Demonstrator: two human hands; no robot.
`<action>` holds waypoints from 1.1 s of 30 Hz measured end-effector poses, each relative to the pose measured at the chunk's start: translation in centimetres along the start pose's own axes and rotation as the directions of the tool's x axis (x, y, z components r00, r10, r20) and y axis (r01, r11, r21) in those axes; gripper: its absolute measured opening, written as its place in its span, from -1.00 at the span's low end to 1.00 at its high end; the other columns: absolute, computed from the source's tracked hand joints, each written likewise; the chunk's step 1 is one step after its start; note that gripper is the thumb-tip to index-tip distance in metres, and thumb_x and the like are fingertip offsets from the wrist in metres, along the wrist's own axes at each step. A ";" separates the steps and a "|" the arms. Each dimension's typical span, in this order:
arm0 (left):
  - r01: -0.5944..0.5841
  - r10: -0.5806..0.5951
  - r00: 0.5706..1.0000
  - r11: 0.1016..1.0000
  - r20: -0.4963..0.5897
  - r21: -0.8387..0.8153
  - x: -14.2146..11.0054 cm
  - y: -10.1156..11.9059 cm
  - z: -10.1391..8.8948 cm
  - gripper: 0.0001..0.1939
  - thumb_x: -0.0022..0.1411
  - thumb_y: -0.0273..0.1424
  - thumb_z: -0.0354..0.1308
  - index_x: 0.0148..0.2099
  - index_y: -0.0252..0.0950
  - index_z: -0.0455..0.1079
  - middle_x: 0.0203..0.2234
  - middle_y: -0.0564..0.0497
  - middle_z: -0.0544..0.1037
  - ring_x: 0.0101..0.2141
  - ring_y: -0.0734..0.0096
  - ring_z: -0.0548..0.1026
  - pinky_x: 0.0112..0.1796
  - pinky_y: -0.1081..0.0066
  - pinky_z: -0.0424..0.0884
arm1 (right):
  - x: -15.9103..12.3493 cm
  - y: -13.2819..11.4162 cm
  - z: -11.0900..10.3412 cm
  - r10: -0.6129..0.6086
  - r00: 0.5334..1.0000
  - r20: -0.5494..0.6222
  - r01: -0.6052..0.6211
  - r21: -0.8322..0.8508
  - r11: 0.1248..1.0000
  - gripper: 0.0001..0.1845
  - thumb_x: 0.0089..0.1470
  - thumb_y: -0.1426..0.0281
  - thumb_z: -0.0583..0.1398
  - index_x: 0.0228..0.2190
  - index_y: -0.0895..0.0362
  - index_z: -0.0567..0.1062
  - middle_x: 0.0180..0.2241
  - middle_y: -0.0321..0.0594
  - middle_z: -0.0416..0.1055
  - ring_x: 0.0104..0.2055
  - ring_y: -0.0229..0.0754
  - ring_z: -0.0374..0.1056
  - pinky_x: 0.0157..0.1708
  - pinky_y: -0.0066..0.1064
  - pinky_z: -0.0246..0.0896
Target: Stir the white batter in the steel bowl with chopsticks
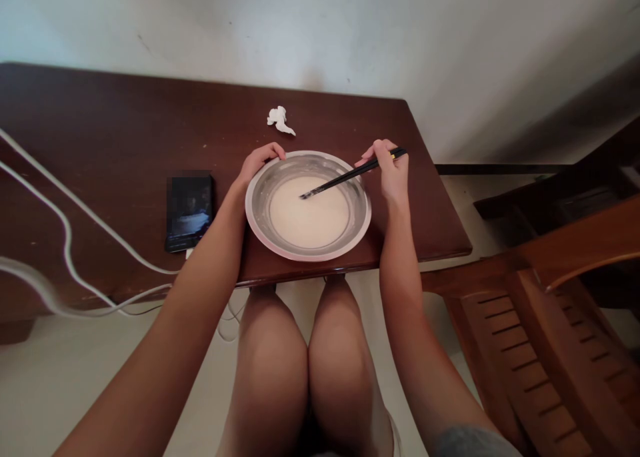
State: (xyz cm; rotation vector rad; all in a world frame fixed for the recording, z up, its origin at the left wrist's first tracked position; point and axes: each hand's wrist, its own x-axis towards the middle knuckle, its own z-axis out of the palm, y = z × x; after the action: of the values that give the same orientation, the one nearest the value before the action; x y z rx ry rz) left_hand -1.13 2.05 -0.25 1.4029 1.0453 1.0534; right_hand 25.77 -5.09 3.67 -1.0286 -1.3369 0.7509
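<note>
My left hand (261, 162) is gripping the bowl (258, 210), whose underside is hiding from view; my right hand (391, 167) is pinching chopsticks (347, 176).

Underside of bowl (261, 207) hidden, phone screen (189, 214) part-pixelated, chair (555, 344) cropped

I work in dim, soft light. It is brightest on the wall (300, 34) beyond the table's (100, 120) far edge, bluish near the far left corner, and it sinks into shadow past the right edge. A faint sheen lies inside my metal bowl (310, 255). Blocky pixels cover part of the smartphone (189, 210). Wide-angle distortion stretches my forearms (404, 270) and the softly blurred wooden chair (515, 350) off the near right corner.
</note>
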 end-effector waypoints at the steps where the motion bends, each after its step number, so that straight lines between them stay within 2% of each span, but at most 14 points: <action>1: -0.009 0.009 1.000 1.000 0.004 0.009 0.0 0.0 0.0 -0.78 0.04 -0.65 -0.03 -0.54 -0.33 0.35 -0.52 0.08 0.41 -0.45 0.57 0.34 -0.33 0.58 0.27 | 0.0 0.0 0.0 0.005 1.000 -0.016 -0.005 -0.001 1.000 -0.53 0.10 -0.01 0.12 -0.58 0.09 0.44 -0.67 -0.40 0.40 -0.60 -0.38 0.35 -0.54 -0.48 0.21; 2: -0.014 0.014 1.000 1.000 0.005 0.013 0.0 -0.1 0.0 -0.78 0.04 -0.64 -0.03 -0.53 -0.33 0.35 -0.52 0.08 0.41 -0.45 0.57 0.34 -0.32 0.57 0.28 | 0.0 0.0 0.0 0.011 1.000 -0.004 -0.011 -0.001 1.000 -0.51 0.09 -0.02 0.11 -0.60 0.09 0.44 -0.68 -0.40 0.39 -0.61 -0.38 0.34 -0.54 -0.47 0.21; 5: -0.010 0.010 1.000 1.000 -0.001 0.003 0.0 0.0 0.0 -0.78 0.02 -0.65 -0.03 -0.54 -0.33 0.35 -0.53 0.08 0.40 -0.46 0.57 0.34 -0.35 0.57 0.27 | -0.2 0.0 0.2 0.013 0.991 0.134 -0.014 0.006 1.000 -0.53 0.08 -0.01 0.14 -0.58 0.09 0.47 -0.66 -0.39 0.42 -0.59 -0.37 0.36 -0.47 -0.45 0.28; 7: -0.008 0.008 1.000 1.000 -0.012 -0.004 -0.1 0.0 0.1 -0.77 0.01 -0.66 -0.03 -0.55 -0.33 0.35 -0.56 0.08 0.39 -0.48 0.57 0.33 -0.37 0.58 0.27 | -0.2 -0.1 0.3 0.006 0.986 0.165 -0.007 0.010 1.000 -0.57 0.07 0.00 0.16 -0.53 0.08 0.50 -0.64 -0.39 0.44 -0.54 -0.37 0.40 -0.43 -0.45 0.30; 12: -0.001 0.000 1.000 1.000 -0.017 -0.012 -0.1 0.2 0.2 -0.75 0.00 -0.67 -0.04 -0.57 -0.32 0.35 -0.57 0.09 0.39 -0.49 0.57 0.32 -0.39 0.60 0.26 | -0.1 0.0 0.2 0.014 1.000 0.010 -0.014 0.016 1.000 -0.54 0.06 -0.03 0.15 -0.58 0.08 0.45 -0.71 -0.42 0.36 -0.62 -0.38 0.31 -0.57 -0.48 0.17; 17: 0.064 -0.065 0.998 0.995 -0.016 -0.071 0.0 0.2 0.2 -0.73 0.01 -0.67 -0.05 -0.57 -0.32 0.37 -0.56 0.09 0.40 -0.50 0.59 0.32 -0.40 0.61 0.26 | -0.3 -0.2 0.4 0.039 0.985 0.170 -0.038 -0.006 0.999 -0.54 0.06 -0.03 0.14 -0.56 0.08 0.48 -0.65 -0.38 0.42 -0.55 -0.36 0.38 -0.50 -0.46 0.24; 19: 0.064 -0.065 0.998 0.995 -0.010 -0.081 0.1 0.1 0.2 -0.74 0.02 -0.66 -0.04 -0.56 -0.31 0.37 -0.55 0.09 0.41 -0.49 0.59 0.33 -0.41 0.61 0.26 | -0.2 -0.1 0.4 0.026 0.989 0.147 -0.025 -0.011 1.000 -0.55 0.06 -0.03 0.14 -0.52 0.08 0.49 -0.63 -0.38 0.44 -0.53 -0.36 0.39 -0.49 -0.46 0.24; 23: 0.050 -0.051 0.999 0.997 -0.006 -0.060 0.0 0.0 0.2 -0.75 0.04 -0.64 -0.05 -0.55 -0.31 0.37 -0.55 0.09 0.40 -0.50 0.57 0.32 -0.41 0.59 0.26 | 0.0 0.0 0.1 0.018 1.000 0.002 -0.018 -0.008 1.000 -0.51 0.07 -0.05 0.12 -0.59 0.08 0.44 -0.70 -0.40 0.36 -0.62 -0.38 0.30 -0.57 -0.47 0.14; 26: 0.003 -0.003 1.000 1.000 -0.007 0.004 -0.1 0.0 0.1 -0.77 0.01 -0.65 -0.03 -0.55 -0.31 0.36 -0.53 0.08 0.41 -0.46 0.55 0.33 -0.35 0.58 0.28 | -0.1 -0.1 0.2 0.043 0.995 0.091 -0.042 -0.017 0.999 -0.50 0.06 -0.05 0.13 -0.60 0.09 0.45 -0.68 -0.38 0.38 -0.60 -0.37 0.33 -0.54 -0.47 0.19; 29: -0.053 0.053 0.999 0.997 0.007 0.058 -0.1 -0.2 -0.1 -0.81 -0.01 -0.63 0.01 -0.54 -0.31 0.37 -0.49 0.08 0.43 -0.41 0.54 0.36 -0.29 0.56 0.31 | -0.2 -0.1 0.4 0.046 0.984 0.170 -0.042 -0.024 0.999 -0.54 0.07 -0.03 0.14 -0.53 0.08 0.49 -0.61 -0.37 0.45 -0.52 -0.36 0.38 -0.47 -0.46 0.26; 33: -0.047 0.047 0.999 0.998 0.008 0.034 0.1 -0.3 -0.1 -0.80 0.00 -0.62 0.00 -0.55 -0.30 0.36 -0.50 0.07 0.43 -0.42 0.54 0.37 -0.31 0.57 0.32 | 0.0 0.0 0.2 0.031 0.999 0.023 -0.030 -0.016 0.999 -0.53 0.08 -0.04 0.12 -0.55 0.08 0.45 -0.65 -0.40 0.40 -0.58 -0.39 0.32 -0.52 -0.49 0.21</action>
State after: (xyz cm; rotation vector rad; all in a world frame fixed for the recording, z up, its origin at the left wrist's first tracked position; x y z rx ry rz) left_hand -1.24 2.19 -0.58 1.4640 1.0339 1.0681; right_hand 25.58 -5.11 3.67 -1.0579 -1.3518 0.7781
